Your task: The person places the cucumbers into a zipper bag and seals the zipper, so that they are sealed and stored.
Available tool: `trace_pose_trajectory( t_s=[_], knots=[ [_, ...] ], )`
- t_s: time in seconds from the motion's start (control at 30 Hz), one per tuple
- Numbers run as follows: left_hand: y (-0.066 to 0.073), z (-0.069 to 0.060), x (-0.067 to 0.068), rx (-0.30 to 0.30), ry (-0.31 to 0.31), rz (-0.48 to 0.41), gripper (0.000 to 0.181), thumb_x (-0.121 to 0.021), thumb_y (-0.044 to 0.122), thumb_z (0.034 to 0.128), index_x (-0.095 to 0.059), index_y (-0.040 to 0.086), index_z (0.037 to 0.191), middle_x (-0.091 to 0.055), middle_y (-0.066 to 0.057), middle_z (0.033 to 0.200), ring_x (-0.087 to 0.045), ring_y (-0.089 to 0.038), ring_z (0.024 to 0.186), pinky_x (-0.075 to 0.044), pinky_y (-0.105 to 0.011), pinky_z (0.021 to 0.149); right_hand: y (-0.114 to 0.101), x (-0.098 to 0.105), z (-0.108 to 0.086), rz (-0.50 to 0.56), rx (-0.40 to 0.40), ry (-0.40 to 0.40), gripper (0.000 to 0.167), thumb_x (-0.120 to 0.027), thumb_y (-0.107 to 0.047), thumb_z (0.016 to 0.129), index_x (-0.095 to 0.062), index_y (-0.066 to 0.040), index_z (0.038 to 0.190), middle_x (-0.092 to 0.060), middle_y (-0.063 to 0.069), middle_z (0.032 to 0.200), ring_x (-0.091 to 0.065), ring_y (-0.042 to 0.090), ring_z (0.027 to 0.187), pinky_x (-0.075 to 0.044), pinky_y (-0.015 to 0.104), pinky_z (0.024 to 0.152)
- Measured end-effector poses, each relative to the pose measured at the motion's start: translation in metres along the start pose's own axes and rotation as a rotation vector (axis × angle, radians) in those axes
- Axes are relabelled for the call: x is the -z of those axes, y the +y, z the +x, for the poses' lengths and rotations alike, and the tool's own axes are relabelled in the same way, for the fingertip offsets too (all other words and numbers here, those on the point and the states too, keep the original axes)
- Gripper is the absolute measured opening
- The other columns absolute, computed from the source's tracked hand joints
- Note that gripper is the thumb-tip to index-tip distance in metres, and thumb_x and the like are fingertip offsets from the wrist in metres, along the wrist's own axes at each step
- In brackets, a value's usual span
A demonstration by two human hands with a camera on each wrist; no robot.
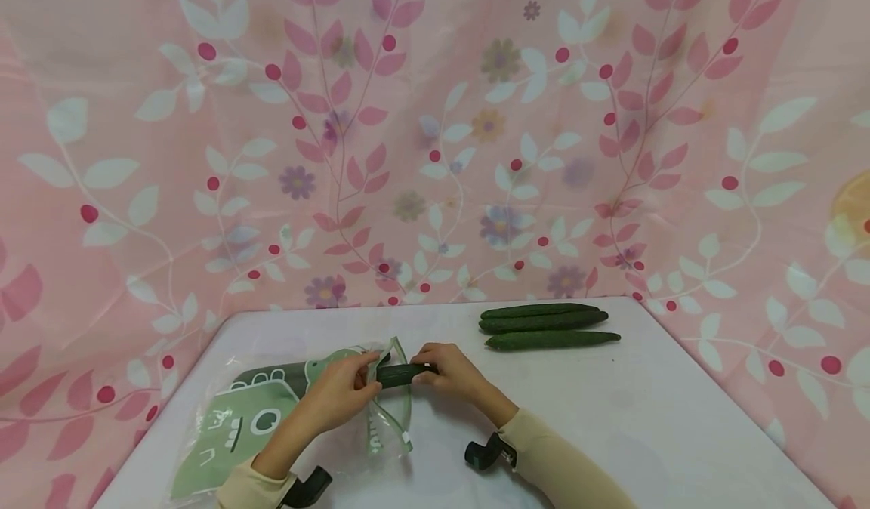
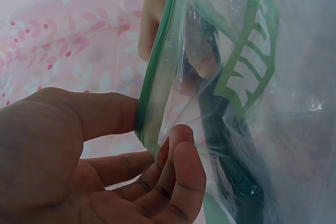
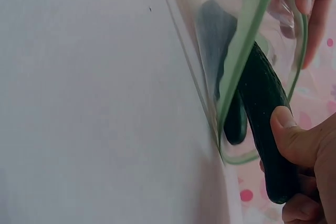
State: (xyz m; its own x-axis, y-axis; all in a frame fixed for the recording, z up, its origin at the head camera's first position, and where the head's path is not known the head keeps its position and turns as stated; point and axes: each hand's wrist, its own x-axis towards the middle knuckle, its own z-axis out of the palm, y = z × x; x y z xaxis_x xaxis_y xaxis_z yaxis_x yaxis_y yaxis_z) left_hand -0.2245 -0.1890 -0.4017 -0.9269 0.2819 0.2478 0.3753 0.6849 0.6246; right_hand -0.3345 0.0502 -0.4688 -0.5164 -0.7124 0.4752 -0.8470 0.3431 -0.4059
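Note:
A clear zip bag point(image 1: 234, 437) with green cartoon print lies on the left of the table, its green-edged mouth facing right. My left hand point(image 1: 340, 392) pinches the bag's rim; in the left wrist view thumb and fingers meet at the green zip strip point(image 2: 157, 72). My right hand point(image 1: 454, 373) grips the near end of a dark green cucumber point(image 1: 397, 375), whose far part passes through the mouth into the bag. In the right wrist view, another cucumber point(image 3: 235, 127) lies inside the bag beside it, partly blurred by the plastic.
Three cucumbers point(image 1: 550, 340) lie at the back right of the white table point(image 1: 578, 411). A pink floral curtain point(image 1: 435, 131) hangs behind and along the sides. Each wrist carries a small black camera point(image 1: 482, 455).

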Motion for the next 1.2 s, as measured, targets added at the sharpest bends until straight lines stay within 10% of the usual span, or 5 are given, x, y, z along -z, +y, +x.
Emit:
trace_pose_trajectory(
  t_s=[1.2],
  knots=[
    [-0.005, 0.001, 0.004, -0.033, -0.021, -0.021, 0.050, -0.074, 0.008, 0.0938, -0.059, -0.010, 0.138, -0.056, 0.005, 0.077, -0.051, -0.009, 0.065, -0.045, -0.030, 0.059, -0.019, -0.057, 0.033, 0.115, -0.088, 0.127, 0.015, -0.081, -0.006, 0.089, -0.081, -0.005, 0.104, -0.073, 0.001, 0.099, -0.063, 0.009, 0.088, -0.049, 0.020, 0.078]
  ],
)
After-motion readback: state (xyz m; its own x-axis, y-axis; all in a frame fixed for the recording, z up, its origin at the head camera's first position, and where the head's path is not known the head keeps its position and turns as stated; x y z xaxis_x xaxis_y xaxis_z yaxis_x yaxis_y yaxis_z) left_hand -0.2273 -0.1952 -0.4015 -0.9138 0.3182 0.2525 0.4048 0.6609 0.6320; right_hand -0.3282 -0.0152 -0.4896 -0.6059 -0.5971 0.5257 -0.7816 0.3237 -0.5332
